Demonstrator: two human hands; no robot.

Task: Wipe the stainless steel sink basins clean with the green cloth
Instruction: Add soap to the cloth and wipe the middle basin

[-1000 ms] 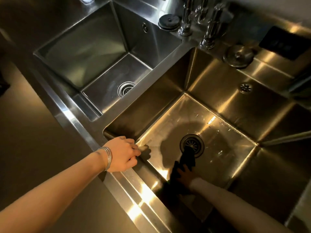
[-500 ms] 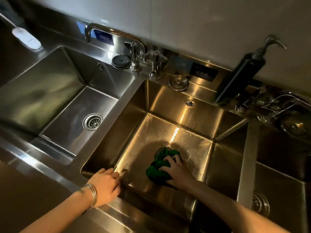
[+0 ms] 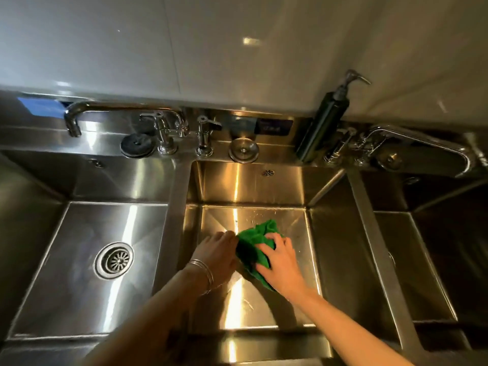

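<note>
The green cloth (image 3: 253, 244) lies bunched on the floor of the middle basin (image 3: 285, 188), over where the drain sits. My right hand (image 3: 281, 262) presses down on the cloth's right side, fingers curled into it. My left hand (image 3: 217, 253), with thin bangles at the wrist, is inside the same basin and touches the cloth's left edge; its fingertips are hidden behind the cloth, so I cannot tell whether they grip it. The left basin (image 3: 79, 286) shows its open drain (image 3: 114, 259). The right basin (image 3: 422, 260) lies in shadow.
A swivel tap (image 3: 76, 114) with two valve handles stands behind the left divider. A black plug (image 3: 137, 146) and a steel plug (image 3: 243, 150) rest on the back ledge. A dark soap dispenser (image 3: 324, 122) and a second tap (image 3: 422, 141) stand at the right.
My left hand left the front rim and reached into the middle basin to the cloth. The right hand with the cloth stays over the drain. The view tilted up, showing the wall.
</note>
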